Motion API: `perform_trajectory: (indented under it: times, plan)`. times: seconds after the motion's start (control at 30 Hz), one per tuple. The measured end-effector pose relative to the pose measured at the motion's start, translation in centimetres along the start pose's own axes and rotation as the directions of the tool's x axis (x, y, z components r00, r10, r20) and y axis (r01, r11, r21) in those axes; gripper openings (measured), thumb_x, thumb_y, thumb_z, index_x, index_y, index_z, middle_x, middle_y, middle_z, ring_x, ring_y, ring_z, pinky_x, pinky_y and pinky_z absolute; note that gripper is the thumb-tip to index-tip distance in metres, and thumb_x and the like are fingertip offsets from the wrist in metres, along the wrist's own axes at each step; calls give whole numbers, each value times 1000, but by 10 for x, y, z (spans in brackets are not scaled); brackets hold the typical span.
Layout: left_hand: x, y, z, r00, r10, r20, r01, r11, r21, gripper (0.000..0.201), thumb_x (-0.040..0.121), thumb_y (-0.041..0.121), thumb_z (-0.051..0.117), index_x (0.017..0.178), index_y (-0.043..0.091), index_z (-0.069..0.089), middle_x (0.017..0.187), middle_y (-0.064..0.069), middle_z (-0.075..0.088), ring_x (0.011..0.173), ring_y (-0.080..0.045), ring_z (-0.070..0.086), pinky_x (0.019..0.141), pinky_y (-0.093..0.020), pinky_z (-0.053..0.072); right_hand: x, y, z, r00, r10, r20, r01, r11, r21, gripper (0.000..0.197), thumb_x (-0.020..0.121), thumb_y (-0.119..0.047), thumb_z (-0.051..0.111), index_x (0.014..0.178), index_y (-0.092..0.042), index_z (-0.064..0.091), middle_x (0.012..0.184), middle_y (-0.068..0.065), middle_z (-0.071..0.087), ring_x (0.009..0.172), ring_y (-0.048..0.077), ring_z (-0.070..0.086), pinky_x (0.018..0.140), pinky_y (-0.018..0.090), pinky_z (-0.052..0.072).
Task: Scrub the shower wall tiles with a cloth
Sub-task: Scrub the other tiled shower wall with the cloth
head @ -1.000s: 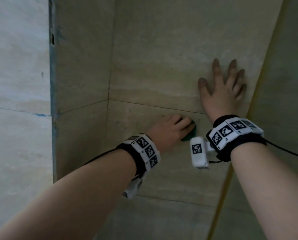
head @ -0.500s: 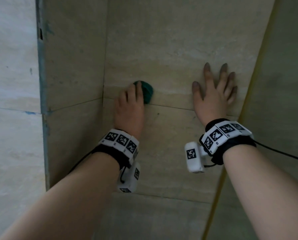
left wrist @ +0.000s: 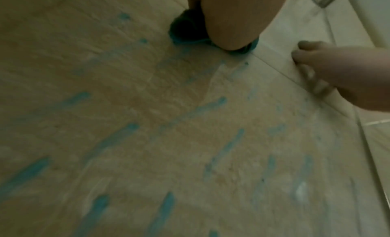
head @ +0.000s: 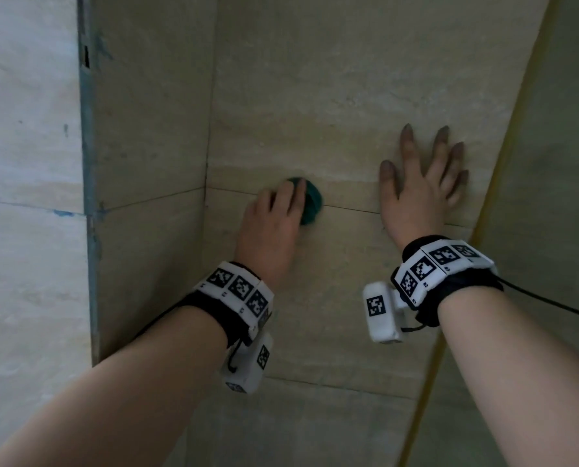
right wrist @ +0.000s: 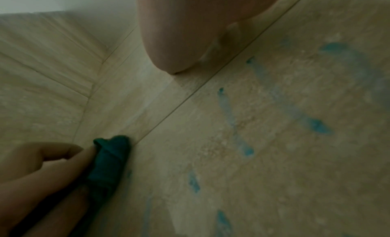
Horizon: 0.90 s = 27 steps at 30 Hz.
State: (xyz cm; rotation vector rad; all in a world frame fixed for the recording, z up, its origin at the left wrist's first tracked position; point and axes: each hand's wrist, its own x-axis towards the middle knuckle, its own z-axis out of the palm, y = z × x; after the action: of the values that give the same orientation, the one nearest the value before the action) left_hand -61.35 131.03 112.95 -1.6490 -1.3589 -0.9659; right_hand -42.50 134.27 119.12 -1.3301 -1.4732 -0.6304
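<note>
A wadded dark green cloth (head: 312,202) sits on the beige wall tile (head: 315,96), right at a horizontal grout line. My left hand (head: 274,224) grips it and presses it to the wall, its fingers lying over the cloth. The right wrist view shows this cloth (right wrist: 109,159) bunched under those fingers (right wrist: 48,157). My right hand (head: 419,190) lies flat on the same wall to the right, fingers spread, holding nothing. Blue streaks (left wrist: 118,140) mark the tile below the cloth (left wrist: 183,30).
The inner wall corner (head: 210,129) runs just left of the cloth. Further left a blue-grey tile edge (head: 85,163) juts out. A yellow strip (head: 503,163) borders the wall on the right. More blue streaks (right wrist: 225,107) spread under my right wrist.
My left hand swept the cloth from beside the right wrist up and left toward the corner, then back a little to the right. The right hand stayed flat on the wall.
</note>
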Motion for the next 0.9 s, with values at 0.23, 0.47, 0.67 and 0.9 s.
perform_trajectory:
  times: [0.23,0.47,0.67,0.9]
  plan:
    - [-45,13,37,878,468,-96,-470,882,0,37,77,3,50,107,4,72,119,-8,38,85,-24,37,65,-34,46,-2,0,1,1000,-12,7,12,1000,1,53,100,-46,31,151,-40,15,160,9,-3,146,33,-8,115,51,-6]
    - [-20,6,22,945,314,-94,-308,949,71,58,64,8,64,122,5,64,122,-8,40,87,-26,46,67,-33,49,-5,1,1,1000,-19,2,19,1000,-10,53,100,-46,31,151,-39,17,161,10,-1,146,34,-6,116,51,-4]
    - [21,10,-6,997,-30,-68,32,999,21,74,67,-1,69,138,4,48,131,-12,55,94,-31,57,73,-34,48,-7,0,4,1000,-7,-13,7,1000,-8,52,101,-44,30,151,-39,16,161,9,-2,146,33,-7,116,51,-5]
    - [-26,24,39,867,482,-126,-477,876,69,53,78,5,33,118,5,67,122,-7,37,90,-27,38,77,-34,30,-8,-2,4,1000,-19,-21,19,1000,-3,52,100,-43,31,151,-38,17,160,11,-1,146,34,-6,115,50,-6]
